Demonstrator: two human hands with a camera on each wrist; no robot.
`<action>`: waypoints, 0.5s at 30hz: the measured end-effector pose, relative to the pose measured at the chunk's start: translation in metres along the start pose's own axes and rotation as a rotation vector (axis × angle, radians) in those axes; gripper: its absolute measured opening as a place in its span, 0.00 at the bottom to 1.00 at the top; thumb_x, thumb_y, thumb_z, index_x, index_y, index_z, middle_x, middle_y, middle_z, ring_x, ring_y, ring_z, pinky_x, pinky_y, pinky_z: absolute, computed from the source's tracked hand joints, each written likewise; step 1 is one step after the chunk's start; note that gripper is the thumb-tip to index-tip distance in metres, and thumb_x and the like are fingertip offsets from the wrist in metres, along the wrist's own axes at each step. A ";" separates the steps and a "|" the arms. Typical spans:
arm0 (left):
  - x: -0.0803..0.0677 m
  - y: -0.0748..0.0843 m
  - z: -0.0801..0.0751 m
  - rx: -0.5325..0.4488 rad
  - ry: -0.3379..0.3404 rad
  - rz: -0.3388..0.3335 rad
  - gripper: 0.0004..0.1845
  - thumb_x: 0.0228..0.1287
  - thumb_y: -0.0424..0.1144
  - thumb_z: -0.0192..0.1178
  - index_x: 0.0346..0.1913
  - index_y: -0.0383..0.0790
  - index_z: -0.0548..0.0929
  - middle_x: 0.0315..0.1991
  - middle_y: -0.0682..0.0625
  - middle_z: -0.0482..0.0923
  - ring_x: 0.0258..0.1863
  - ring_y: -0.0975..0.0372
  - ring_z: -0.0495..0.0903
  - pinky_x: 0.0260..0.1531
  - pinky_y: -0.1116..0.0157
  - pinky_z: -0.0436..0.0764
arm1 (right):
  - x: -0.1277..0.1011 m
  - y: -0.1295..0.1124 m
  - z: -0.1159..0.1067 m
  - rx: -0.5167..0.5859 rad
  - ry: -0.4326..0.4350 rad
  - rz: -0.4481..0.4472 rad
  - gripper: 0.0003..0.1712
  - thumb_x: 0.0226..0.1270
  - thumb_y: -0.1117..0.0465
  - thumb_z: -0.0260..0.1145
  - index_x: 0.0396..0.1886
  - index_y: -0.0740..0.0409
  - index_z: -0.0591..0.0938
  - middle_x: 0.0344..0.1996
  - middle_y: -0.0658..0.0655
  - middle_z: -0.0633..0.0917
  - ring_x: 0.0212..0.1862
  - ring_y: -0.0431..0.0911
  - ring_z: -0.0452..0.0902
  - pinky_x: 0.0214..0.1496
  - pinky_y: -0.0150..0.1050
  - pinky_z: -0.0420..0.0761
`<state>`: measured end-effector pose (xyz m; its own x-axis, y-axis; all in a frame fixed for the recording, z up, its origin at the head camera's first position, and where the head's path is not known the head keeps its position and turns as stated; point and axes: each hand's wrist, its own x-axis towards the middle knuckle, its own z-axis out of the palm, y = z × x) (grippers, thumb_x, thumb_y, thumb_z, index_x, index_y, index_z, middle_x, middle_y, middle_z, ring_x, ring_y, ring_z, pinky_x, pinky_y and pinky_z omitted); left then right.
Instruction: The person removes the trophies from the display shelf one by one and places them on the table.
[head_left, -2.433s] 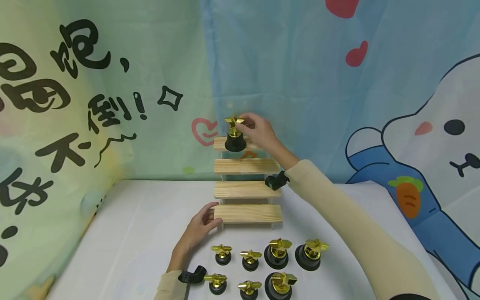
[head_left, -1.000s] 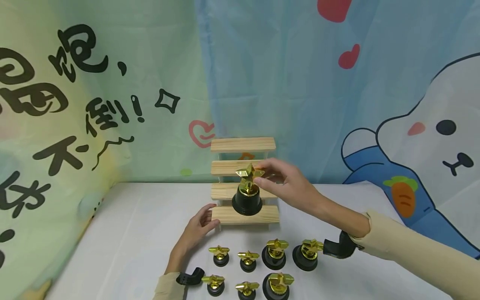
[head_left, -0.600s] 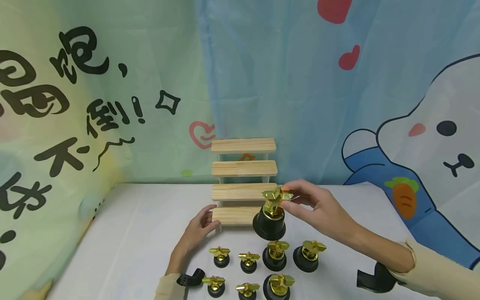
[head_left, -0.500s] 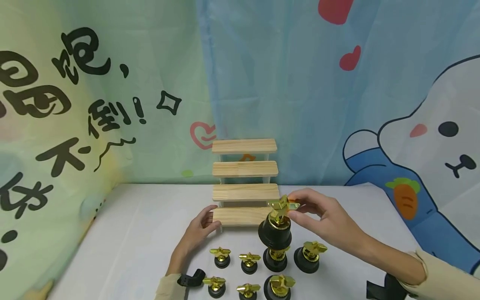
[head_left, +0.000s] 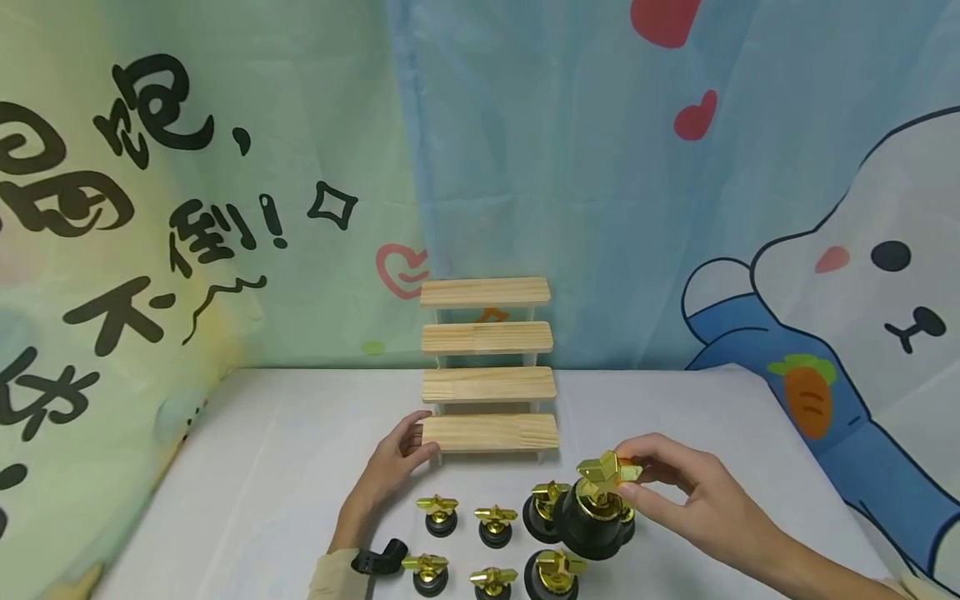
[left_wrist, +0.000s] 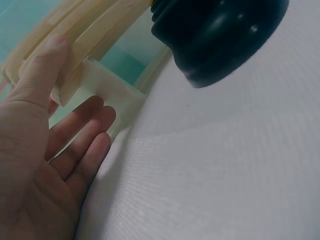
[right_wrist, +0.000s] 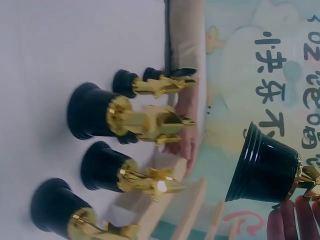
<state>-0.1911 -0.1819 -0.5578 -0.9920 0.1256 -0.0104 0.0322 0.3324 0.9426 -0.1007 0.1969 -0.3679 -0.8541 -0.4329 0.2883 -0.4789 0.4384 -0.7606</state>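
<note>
Gold star trophy (head_left: 597, 507): I am pinching its top in my right hand (head_left: 693, 500), over the near trophies (head_left: 487, 533); my left hand (head_left: 390, 471), fingers released, is touching the wooden shelf (head_left: 489, 431).

Front edge: seven small trophies (head_left: 495, 524) crowd the tabletop (head_left: 262, 467), blocking low passes.
Centre, toward back edge: wooden step shelf (head_left: 487, 383) rises as a barrier.
Left side: open cloth beyond the left hand (head_left: 390, 467).
Right side: open cloth behind the right hand (head_left: 697, 500).
</note>
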 end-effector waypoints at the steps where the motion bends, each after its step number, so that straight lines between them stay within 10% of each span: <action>1: 0.000 0.000 0.000 0.003 0.004 -0.003 0.33 0.61 0.48 0.66 0.68 0.50 0.68 0.55 0.46 0.81 0.50 0.58 0.82 0.48 0.67 0.81 | -0.003 0.002 0.000 0.002 -0.001 0.006 0.16 0.63 0.69 0.67 0.48 0.50 0.79 0.41 0.43 0.82 0.40 0.34 0.79 0.41 0.29 0.83; 15: -0.012 0.034 -0.004 0.009 -0.035 -0.003 0.33 0.64 0.41 0.64 0.70 0.39 0.66 0.56 0.39 0.80 0.53 0.53 0.81 0.47 0.75 0.78 | -0.021 0.013 0.000 -0.008 0.010 0.085 0.14 0.64 0.67 0.67 0.47 0.51 0.79 0.40 0.44 0.82 0.39 0.35 0.79 0.40 0.30 0.82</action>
<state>-0.1788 -0.1756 -0.5249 -0.9873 0.1570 -0.0247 0.0307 0.3408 0.9396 -0.0894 0.2120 -0.3837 -0.8938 -0.3859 0.2284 -0.4060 0.4798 -0.7778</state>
